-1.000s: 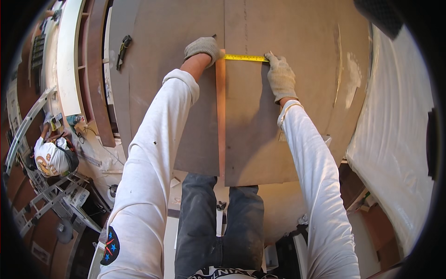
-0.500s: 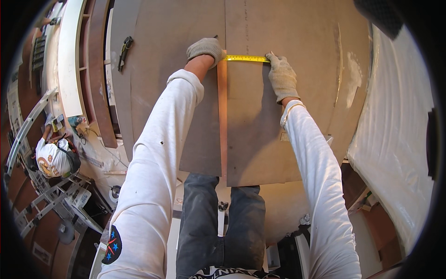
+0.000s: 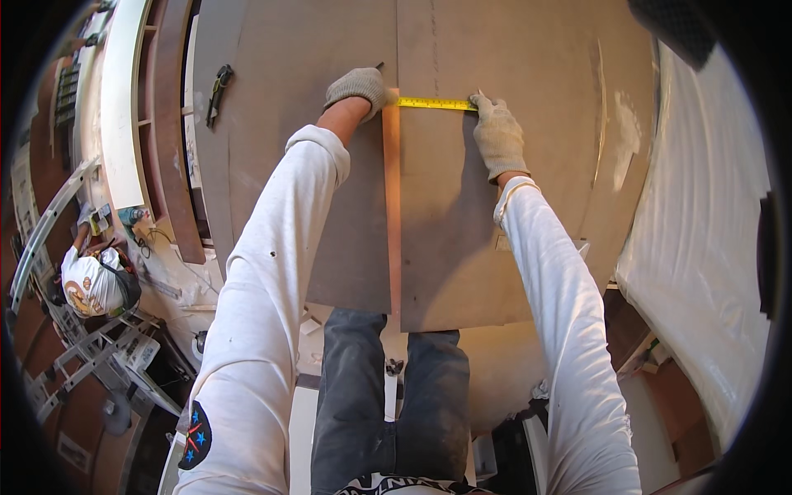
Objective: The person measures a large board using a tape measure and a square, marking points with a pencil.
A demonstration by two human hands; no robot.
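My gloved left hand (image 3: 355, 92) is closed at the top of a narrow orange-brown strip (image 3: 393, 214), gripping one end of a yellow tape measure (image 3: 433, 103); a thin dark tip pokes up from that fist, its object hidden. The tape stretches across a large brown board (image 3: 536, 231) to my gloved right hand (image 3: 499, 136), whose fingers pinch it. The strip runs down toward my legs along a seam between board pieces. A black utility knife (image 3: 219, 95) lies on the board, left of my left hand.
Pale and brown planks (image 3: 124, 99) line the left. A co-worker (image 3: 95, 276) bends beside a metal ladder (image 3: 82, 363) and a teal drill (image 3: 132, 216). Plastic sheeting (image 3: 701, 231) lies along the right. A dark padded object (image 3: 676, 25) sits at the top right.
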